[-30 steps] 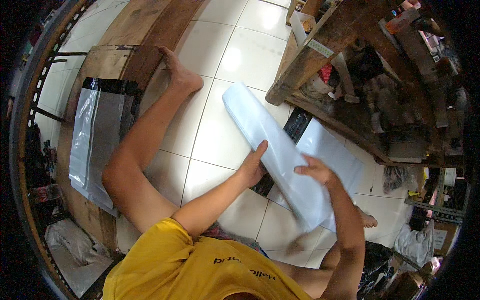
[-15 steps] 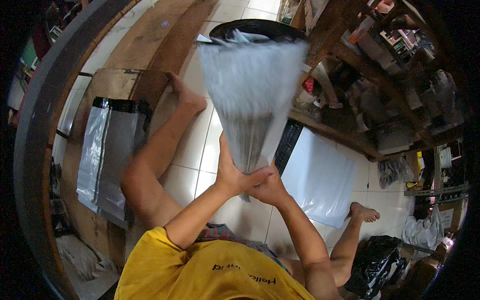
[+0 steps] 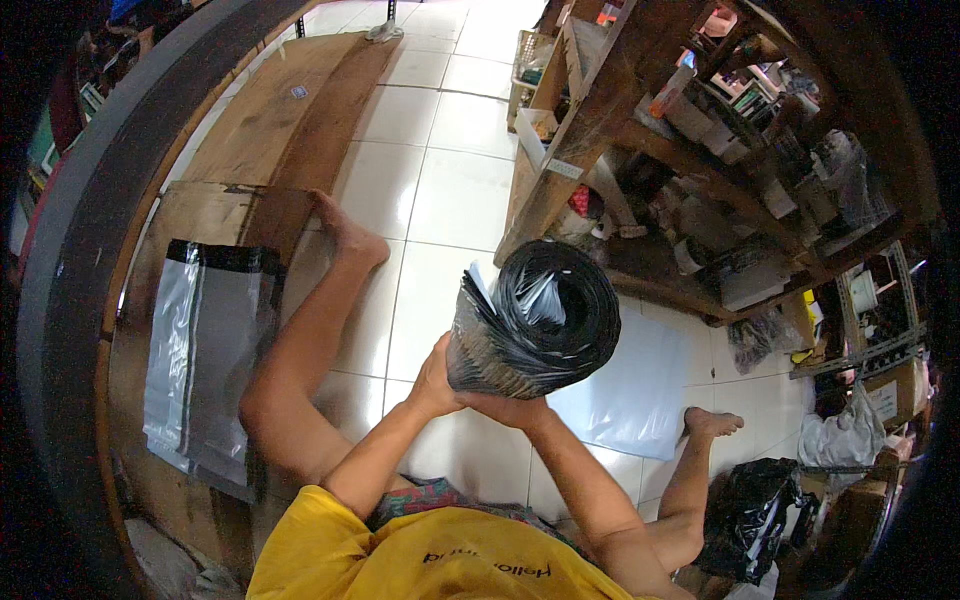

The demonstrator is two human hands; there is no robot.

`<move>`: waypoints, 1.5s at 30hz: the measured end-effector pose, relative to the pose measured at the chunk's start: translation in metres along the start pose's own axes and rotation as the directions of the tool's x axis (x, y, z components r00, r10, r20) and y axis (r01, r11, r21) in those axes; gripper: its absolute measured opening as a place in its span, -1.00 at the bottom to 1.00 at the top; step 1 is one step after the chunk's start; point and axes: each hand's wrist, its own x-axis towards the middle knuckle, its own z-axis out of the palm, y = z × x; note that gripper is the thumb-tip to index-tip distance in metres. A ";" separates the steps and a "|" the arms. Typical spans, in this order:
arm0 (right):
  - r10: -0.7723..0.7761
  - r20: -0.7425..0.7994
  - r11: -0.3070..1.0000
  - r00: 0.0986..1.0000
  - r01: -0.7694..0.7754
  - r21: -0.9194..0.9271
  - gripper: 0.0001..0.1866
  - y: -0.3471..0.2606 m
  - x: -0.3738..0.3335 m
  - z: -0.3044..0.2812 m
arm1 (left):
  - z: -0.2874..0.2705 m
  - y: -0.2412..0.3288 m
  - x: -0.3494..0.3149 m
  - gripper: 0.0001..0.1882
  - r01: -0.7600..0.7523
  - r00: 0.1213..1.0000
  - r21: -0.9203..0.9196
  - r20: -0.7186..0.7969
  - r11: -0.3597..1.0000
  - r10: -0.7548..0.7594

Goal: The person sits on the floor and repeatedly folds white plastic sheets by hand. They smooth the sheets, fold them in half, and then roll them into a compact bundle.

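Note:
Both hands grip a thick roll of plastic mailing bags (image 3: 575,365), grey-white with layered black edges spiralling round its end. It is tilted so that the black end, with a hollow in its middle, faces up. My left hand (image 3: 436,384) is wrapped round its lower left side. Beneath the roll, my right hand (image 3: 508,408) closes on it, with most of its fingers hidden. On the tiled floor behind lies a flat pale plastic sheet or bag (image 3: 640,385), partly covered by the roll. To the left, a stack of grey plastic bags (image 3: 205,350) with a black top edge rests on a wooden board.
The wooden board (image 3: 290,110) runs along the left. A wooden shelf frame (image 3: 600,130) crowded with things stands at the right. A black plastic bag (image 3: 750,520) and a white bag (image 3: 842,438) are at the lower right. My bare legs are spread on either side.
The roll has swung down toward me and tipped, so its black spiralled end now shows instead of its pale side. Both hands still hold it.

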 end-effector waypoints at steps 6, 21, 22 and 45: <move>0.018 -0.366 0.988 0.930 0.039 0.148 -0.19 -0.012 0.005 -0.004 | 0.014 -0.026 0.005 0.20 0.167 0.983 -0.077 0.087 0.983 -0.160; -0.112 -0.058 0.993 0.992 0.115 0.039 -0.09 -0.003 -0.013 -0.030 | -0.020 0.052 0.005 0.16 0.091 0.984 -0.119 -0.143 0.989 -0.108; -0.071 -0.076 0.996 0.995 0.074 0.042 0.02 -0.001 -0.016 -0.029 | -0.015 0.042 0.002 0.18 0.084 0.983 -0.117 -0.151 0.990 -0.101; -0.310 0.256 0.567 0.916 0.394 -0.723 -0.28 -0.285 0.068 -0.129 | 0.026 0.015 -0.033 0.16 0.135 0.931 -0.115 -0.327 0.984 -0.166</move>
